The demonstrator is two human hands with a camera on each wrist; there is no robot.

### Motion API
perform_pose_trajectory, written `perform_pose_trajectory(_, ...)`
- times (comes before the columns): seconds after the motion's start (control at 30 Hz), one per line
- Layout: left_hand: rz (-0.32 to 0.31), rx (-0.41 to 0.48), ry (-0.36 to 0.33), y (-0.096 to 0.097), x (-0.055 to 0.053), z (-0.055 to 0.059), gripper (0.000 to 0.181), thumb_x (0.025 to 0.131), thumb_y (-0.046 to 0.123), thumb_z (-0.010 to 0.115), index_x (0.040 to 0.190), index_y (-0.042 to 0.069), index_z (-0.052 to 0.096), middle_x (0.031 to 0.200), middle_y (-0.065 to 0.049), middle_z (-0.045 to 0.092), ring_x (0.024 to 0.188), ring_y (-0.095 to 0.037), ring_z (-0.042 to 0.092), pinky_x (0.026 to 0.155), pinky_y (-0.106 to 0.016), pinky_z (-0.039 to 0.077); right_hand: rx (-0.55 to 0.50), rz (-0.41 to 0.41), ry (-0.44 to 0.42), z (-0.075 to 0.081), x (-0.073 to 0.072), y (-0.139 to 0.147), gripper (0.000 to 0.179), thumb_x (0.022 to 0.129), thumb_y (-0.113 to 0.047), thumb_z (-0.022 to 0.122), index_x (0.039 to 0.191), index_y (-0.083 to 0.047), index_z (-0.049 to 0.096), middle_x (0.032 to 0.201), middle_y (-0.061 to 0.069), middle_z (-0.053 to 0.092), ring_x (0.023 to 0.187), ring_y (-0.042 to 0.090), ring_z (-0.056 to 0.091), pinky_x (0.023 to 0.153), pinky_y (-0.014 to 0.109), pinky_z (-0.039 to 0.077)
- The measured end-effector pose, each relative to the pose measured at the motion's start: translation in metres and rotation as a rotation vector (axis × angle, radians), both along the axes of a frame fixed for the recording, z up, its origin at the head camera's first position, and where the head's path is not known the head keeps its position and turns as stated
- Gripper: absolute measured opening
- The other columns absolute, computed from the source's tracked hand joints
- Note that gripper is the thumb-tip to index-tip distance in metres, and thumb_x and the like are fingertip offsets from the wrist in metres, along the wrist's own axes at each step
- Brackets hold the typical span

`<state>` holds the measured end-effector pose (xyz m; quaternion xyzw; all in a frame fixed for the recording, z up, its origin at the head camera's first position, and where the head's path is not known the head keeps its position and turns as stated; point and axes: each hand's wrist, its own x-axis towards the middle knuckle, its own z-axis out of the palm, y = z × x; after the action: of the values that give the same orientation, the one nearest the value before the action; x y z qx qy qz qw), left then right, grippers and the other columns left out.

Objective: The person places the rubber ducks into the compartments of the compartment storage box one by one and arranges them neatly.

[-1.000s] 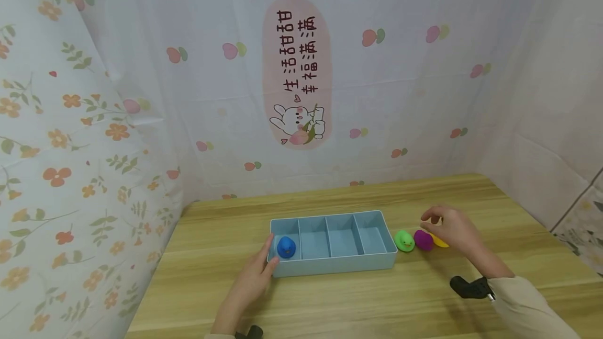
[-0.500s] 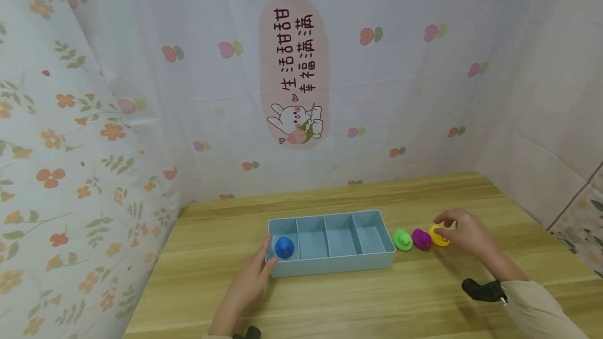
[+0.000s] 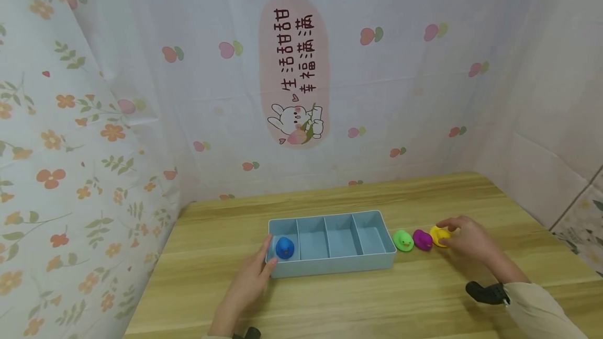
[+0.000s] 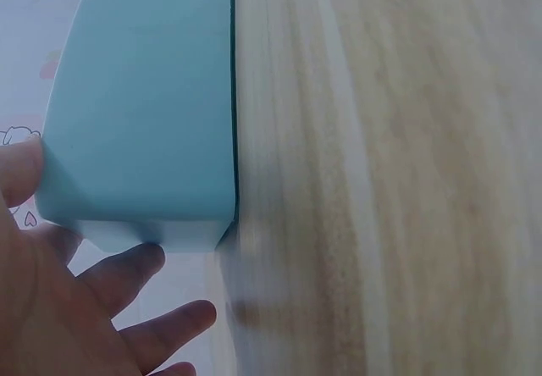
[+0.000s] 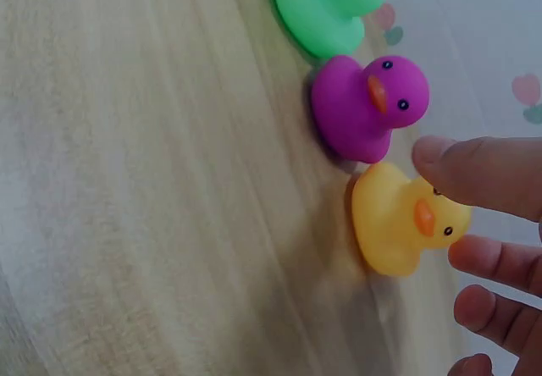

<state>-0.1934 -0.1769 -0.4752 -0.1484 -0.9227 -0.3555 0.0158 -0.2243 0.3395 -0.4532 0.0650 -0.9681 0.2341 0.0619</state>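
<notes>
A light blue box [image 3: 334, 265] with several compartments stands on the table. My left hand [image 3: 248, 276] holds it at its left end, thumb by the near corner and fingers along the end wall. A blue toy duck [image 3: 285, 248] sits in its leftmost compartment. To the right of the box, a green toy duck [image 3: 403, 240], a purple toy duck [image 3: 422, 240] and a yellow toy duck [image 3: 436, 234] stand in a row. My right hand [image 3: 466, 237] is at the yellow duck, thumb and fingers spread around its head; the thumb [image 5: 487, 173] hides part of it in the right wrist view.
The wooden table [image 3: 330, 307] reaches back to a printed white cloth [image 3: 405, 98]. A flowered curtain [image 3: 85, 171] hangs along the left side. The purple duck stands close against the yellow one.
My right hand has moved right from above the purple and yellow ducks and lowered around the yellow one. The left hand stays at the box's end. The view has shifted slightly.
</notes>
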Motion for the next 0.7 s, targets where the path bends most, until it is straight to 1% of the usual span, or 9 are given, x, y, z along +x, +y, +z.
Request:
perform_pose_trajectory(0.1, -0.003, 0.003, 0.000, 0.000, 0.000, 0.000, 0.057, 0.102, 0.032, 0.044, 0.151, 0.010, 0.026, 0.145, -0.023, 0.042, 0.130, -0.045, 0.043, 0.106, -0.059, 0.034, -0.017, 0.018, 0.016, -0.006, 0.001, 0.003, 0.040, 0.073, -0.014, 0.080, 0.107, 0.002, 0.068, 0.095, 0.019, 0.062, 0.087, 0.034, 0.058, 0.066, 0.038, 0.045)
perform_pose_trajectory(0.2, -0.002, 0.010, -0.003, 0.001, 0.001, -0.001, 0.057, 0.102, 0.032, 0.044, 0.152, 0.010, 0.026, 0.145, -0.023, 0.042, 0.130, -0.045, 0.042, 0.106, -0.059, 0.034, -0.042, 0.031, 0.022, -0.011, 0.001, 0.006, 0.043, 0.072, -0.013, 0.080, 0.110, 0.003, 0.066, 0.098, 0.021, 0.060, 0.089, 0.035, 0.057, 0.067, 0.040, 0.045)
perform_pose_trajectory(0.33, 0.002, 0.013, -0.007, 0.000, 0.003, 0.000, 0.057, 0.102, 0.031, 0.044, 0.151, 0.009, 0.026, 0.146, -0.023, 0.041, 0.130, -0.045, 0.042, 0.106, -0.059, 0.034, -0.078, 0.053, 0.017, -0.018, -0.002, 0.010, 0.045, 0.072, -0.011, 0.080, 0.112, 0.004, 0.065, 0.104, 0.025, 0.059, 0.095, 0.039, 0.056, 0.076, 0.054, 0.046)
perform_pose_trajectory(0.4, 0.003, 0.018, -0.011, 0.000, 0.004, 0.000, 0.057, 0.102, 0.031, 0.044, 0.151, 0.008, 0.026, 0.146, -0.023, 0.040, 0.130, -0.045, 0.042, 0.106, -0.059, 0.034, -0.093, 0.063, 0.014, -0.022, -0.003, 0.011, 0.046, 0.073, -0.011, 0.081, 0.113, 0.004, 0.065, 0.107, 0.027, 0.059, 0.099, 0.043, 0.055, 0.081, 0.060, 0.044)
perform_pose_trajectory(0.5, 0.006, 0.016, -0.017, 0.000, 0.004, 0.001, 0.058, 0.102, 0.033, 0.043, 0.151, 0.009, 0.026, 0.146, -0.024, 0.040, 0.131, -0.045, 0.042, 0.107, -0.059, 0.034, -0.113, 0.083, 0.027, -0.027, -0.004, 0.012, 0.047, 0.073, -0.010, 0.080, 0.114, 0.006, 0.063, 0.110, 0.030, 0.058, 0.102, 0.048, 0.052, 0.084, 0.065, 0.040)
perform_pose_trajectory(0.6, 0.006, 0.016, -0.020, 0.000, 0.004, 0.001, 0.058, 0.102, 0.036, 0.042, 0.152, 0.010, 0.026, 0.146, -0.023, 0.040, 0.130, -0.046, 0.041, 0.107, -0.059, 0.033, -0.122, 0.095, 0.055, -0.029, -0.003, 0.013, 0.045, 0.073, -0.007, 0.079, 0.113, 0.008, 0.063, 0.109, 0.030, 0.061, 0.103, 0.048, 0.053, 0.085, 0.064, 0.040)
perform_pose_trajectory(0.7, 0.008, 0.004, -0.016, 0.001, 0.003, 0.002, 0.059, 0.102, 0.039, 0.041, 0.151, 0.010, 0.026, 0.146, -0.023, 0.041, 0.130, -0.047, 0.041, 0.107, -0.060, 0.033, -0.125, 0.097, 0.058, -0.032, -0.002, 0.015, 0.043, 0.074, -0.005, 0.077, 0.112, 0.009, 0.063, 0.110, 0.031, 0.061, 0.103, 0.049, 0.053, 0.084, 0.064, 0.041)
